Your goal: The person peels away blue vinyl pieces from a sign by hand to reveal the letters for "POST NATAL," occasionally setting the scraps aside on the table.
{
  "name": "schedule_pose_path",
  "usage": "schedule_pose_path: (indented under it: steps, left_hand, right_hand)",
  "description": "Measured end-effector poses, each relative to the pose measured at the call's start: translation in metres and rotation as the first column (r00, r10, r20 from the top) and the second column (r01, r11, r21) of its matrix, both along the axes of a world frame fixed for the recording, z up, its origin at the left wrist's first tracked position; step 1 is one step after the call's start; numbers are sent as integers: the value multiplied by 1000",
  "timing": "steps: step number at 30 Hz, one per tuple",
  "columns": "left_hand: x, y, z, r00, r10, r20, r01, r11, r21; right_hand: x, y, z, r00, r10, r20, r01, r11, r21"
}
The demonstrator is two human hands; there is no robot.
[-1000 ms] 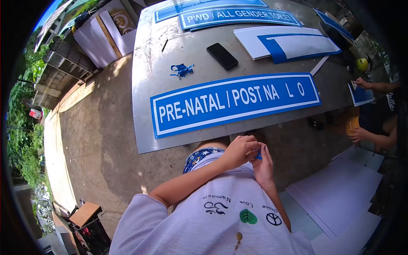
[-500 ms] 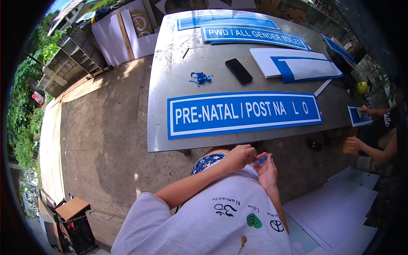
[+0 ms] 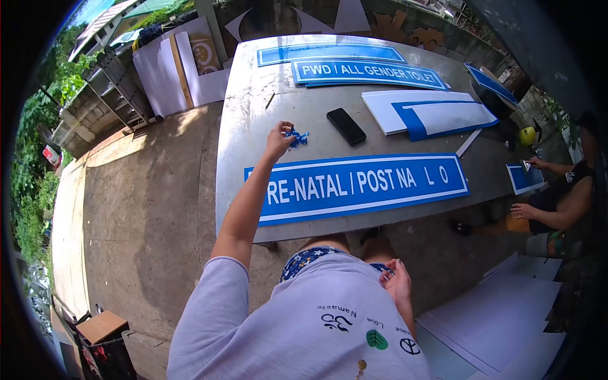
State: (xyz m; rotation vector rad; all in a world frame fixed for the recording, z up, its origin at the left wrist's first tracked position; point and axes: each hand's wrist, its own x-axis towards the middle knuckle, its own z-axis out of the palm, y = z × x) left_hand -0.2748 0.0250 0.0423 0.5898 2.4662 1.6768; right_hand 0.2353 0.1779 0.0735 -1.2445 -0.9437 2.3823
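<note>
My left hand reaches over the metal table with its fingertips closed on blue scraps, thin curled strips heaped together. Near my lap, my right hand is held palm up with its fingers curled in. Whatever lies inside those fingers is too small to make out. A blue sign lies along the table's near edge, its white letters reading "PRE-NATAL / POST NA L O", with gaps between the last letters. My left forearm crosses over its left end.
A black phone lies beside the scraps. White panels and a "PWD / ALL GENDER TOILET" sign are farther back on the table. At right, another person holds a small blue sign. White sheets are stacked at lower right.
My left hand has gone from beside my right hand out to the scrap pile on the table. The right hand has stayed near my lap. The view has tilted slightly.
</note>
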Motion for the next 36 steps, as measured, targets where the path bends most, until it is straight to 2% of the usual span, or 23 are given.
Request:
schedule_pose_path:
  steps: [5,8,12,14,15,17,18,20,24,26,31,33,34,36]
  left_hand:
    - [-20,2,-35,999,45,2,-45,998,-51]
    - [-17,12,-42,975,223,-16,-206,869,-450]
    - [-12,18,-49,967,245,-74,-251,852,-459]
    - [-14,21,-49,933,358,26,-334,891,-307]
    - [-16,20,-53,935,354,28,-328,891,-313]
    - [-19,15,-60,950,312,15,-302,929,-215]
    - [-18,15,-61,951,308,16,-297,929,-219]
    - [-16,14,-62,946,288,-148,-323,877,-357]
    - [-12,14,-53,942,278,-189,-332,858,-392]
    - [-12,16,-47,917,318,-240,-396,796,-458]
    - [-15,12,-36,932,260,-252,-354,804,-478]
    - [-5,18,-37,890,405,-208,-447,866,-225]
    - [5,19,-37,879,394,-268,-443,884,-151]
    - [43,24,-35,904,294,-311,-347,929,-130]
  right_hand:
    - [-1,2,-5,998,32,54,-35,998,47]
    - [-2,3,-5,994,69,89,-73,997,39]
    - [-4,7,-5,991,79,108,-83,996,25]
    - [-6,7,-5,992,67,110,-70,997,24]
    - [-6,8,-6,993,61,104,-64,998,21]
    - [-5,7,-6,993,51,102,-53,999,12]
    - [-5,7,-6,994,57,98,-58,998,11]
    - [-4,7,-5,994,63,94,-64,998,10]
    - [-5,10,-4,992,55,113,-56,998,4]
    - [-4,11,-5,992,48,116,-49,999,4]
    - [2,13,-13,993,25,118,-27,1000,12]
    - [2,15,-17,995,11,99,-11,1000,-7]
    - [5,15,-18,996,-1,90,3,1000,-29]
    - [7,20,-21,994,-43,104,47,998,-41]
